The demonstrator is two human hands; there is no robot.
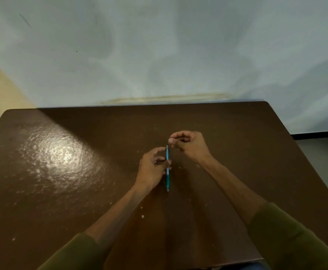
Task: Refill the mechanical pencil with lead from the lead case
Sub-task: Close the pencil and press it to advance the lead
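A slim blue mechanical pencil [167,172] stands almost upright over the middle of the brown table, its tip pointing toward me. My left hand [152,168] grips it around the middle, fingers curled on the barrel, and a small dark metallic piece shows between those fingers. My right hand [188,144] hovers just above and right of the pencil's top end, with thumb and fingertips pinched together. Whether a lead sits in that pinch is too fine to tell. The lead case is not visible.
The brown table [61,172] has a glossy glare patch on its left part and small pale specks scattered on it. A pale wall rises behind the far edge. The table's right edge drops to a floor at the right.
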